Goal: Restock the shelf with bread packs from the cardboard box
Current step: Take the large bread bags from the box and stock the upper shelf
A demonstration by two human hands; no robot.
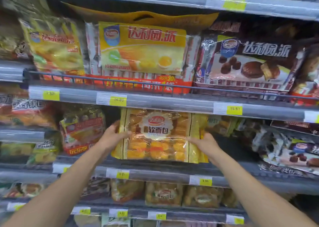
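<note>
A clear and yellow bread pack point(160, 137) with golden rolls inside stands upright on the middle shelf point(155, 170), its bottom at the shelf's front edge. My left hand point(113, 134) grips the pack's left edge, thumb on the front. My right hand point(205, 143) holds its right edge, fingers curled behind the pack. Both arms reach up from below. The cardboard box is out of view.
To the left stands a red and yellow snack bag point(82, 132); dark chocolate pie bags point(290, 151) lie to the right. The shelf above holds large yellow point(141, 49) and brown point(248, 63) pie packs behind a wire rail. More bread packs point(164, 194) fill the shelf below.
</note>
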